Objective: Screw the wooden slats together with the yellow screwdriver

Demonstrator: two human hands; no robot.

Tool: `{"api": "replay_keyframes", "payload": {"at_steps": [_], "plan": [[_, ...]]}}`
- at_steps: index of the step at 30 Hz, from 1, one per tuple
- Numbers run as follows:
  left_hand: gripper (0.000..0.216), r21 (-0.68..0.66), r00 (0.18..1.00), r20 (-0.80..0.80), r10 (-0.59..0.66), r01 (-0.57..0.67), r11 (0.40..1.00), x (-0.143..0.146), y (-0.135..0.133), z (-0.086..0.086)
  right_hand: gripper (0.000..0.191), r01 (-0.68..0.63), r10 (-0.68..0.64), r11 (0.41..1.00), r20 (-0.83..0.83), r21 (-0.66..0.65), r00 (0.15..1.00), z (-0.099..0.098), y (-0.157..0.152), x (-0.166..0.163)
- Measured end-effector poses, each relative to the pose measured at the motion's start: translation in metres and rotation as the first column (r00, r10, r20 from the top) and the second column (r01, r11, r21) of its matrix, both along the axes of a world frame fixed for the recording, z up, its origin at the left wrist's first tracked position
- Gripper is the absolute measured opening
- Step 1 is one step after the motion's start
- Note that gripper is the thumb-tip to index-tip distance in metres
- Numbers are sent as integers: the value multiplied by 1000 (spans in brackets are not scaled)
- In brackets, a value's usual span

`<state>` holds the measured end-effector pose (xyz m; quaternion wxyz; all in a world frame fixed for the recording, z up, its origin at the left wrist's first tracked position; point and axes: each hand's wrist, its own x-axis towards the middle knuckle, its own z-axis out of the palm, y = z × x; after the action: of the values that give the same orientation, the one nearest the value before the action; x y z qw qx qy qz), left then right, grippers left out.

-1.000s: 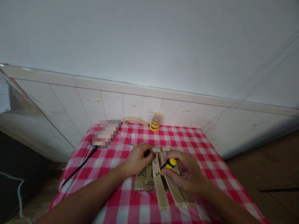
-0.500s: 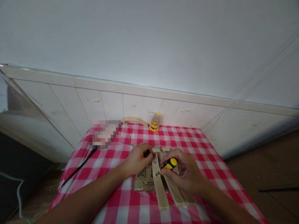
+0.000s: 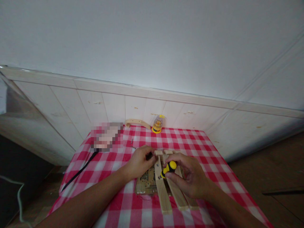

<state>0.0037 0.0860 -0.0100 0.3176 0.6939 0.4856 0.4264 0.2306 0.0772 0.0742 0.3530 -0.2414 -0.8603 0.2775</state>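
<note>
My right hand (image 3: 187, 174) is closed around a yellow and black screwdriver (image 3: 171, 166), its tip pointing down and left at a hole in the leftmost wooden piece (image 3: 163, 196). A screw head (image 3: 157, 165) shows farther up that same piece. My left hand (image 3: 142, 161) pinches the far end of this piece from its left side. To the right lie more pale wooden pieces (image 3: 178, 198), partly covered by my right hand. Beneath them is a flat brown board (image 3: 145, 185) with dark print and small holes, wrapped in something shiny.
By the wall stand a clear, yellow-based bit case (image 3: 157, 124) and a curved wooden piece (image 3: 137, 122). Small metal pieces (image 3: 132, 141) lie beyond my left hand. A blurred-out object with a black strap (image 3: 80, 170) rests at the left on the checked tablecloth (image 3: 118, 196).
The screwdriver handle has turned and tilted slightly left in my right hand, with the fingers shifting around it. My left hand and the wooden pieces stay in place.
</note>
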Motion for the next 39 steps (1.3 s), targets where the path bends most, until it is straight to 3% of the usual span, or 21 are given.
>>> {"api": "replay_keyframes", "payload": {"at_steps": [10, 25, 34, 39], "plan": [[15, 7, 1000, -4, -1, 1, 1000, 0, 0, -1, 25, 82, -79, 995, -43, 51, 996, -8, -1, -2], [15, -3, 1000, 13, -1, 1, 1000, 1, -1, 3, 23, 48, -61, 989, -86, -141, 994, -17, -1, -2], [17, -3, 1000, -8, 4, -4, 1000, 1, -1, 4, 20, 158, -177, 982, -219, -98, 960, -16, 10, -2], [19, 8, 1000, -24, 0, 0, 1000, 1, -1, 1, 20, 223, -243, 966, -167, -130, 956, -25, 15, -4]]}}
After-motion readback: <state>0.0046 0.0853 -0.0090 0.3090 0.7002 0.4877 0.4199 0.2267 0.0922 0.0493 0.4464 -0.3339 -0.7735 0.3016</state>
